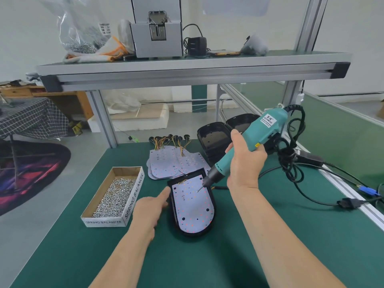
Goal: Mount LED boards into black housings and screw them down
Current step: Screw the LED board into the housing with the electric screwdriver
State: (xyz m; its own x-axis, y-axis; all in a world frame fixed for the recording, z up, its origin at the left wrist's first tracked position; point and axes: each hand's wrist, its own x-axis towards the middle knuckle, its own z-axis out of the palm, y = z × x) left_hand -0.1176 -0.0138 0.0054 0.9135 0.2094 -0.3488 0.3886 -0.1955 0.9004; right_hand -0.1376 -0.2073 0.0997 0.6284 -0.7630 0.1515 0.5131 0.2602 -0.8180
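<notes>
A black housing [212, 201] lies on the green mat with a pale LED board [193, 206] seated inside it. My right hand [246, 163] grips a teal electric screwdriver [255, 138], tilted so its bit tip touches the board's upper right area. My left hand [150, 206] rests beside the housing's left wall, its index finger straight and touching the rim. A pile of loose LED boards [166, 165] with wired leads lies behind the housing. Empty black housings [216, 140] are stacked at the back right.
An open cardboard box of screws [116, 196] sits left of the housing. Black cables [295, 154] from the screwdriver coil at the right, running along the table's aluminium edge [353, 196]. A shelf [187, 67] overhead carries a screw feeder machine and bags.
</notes>
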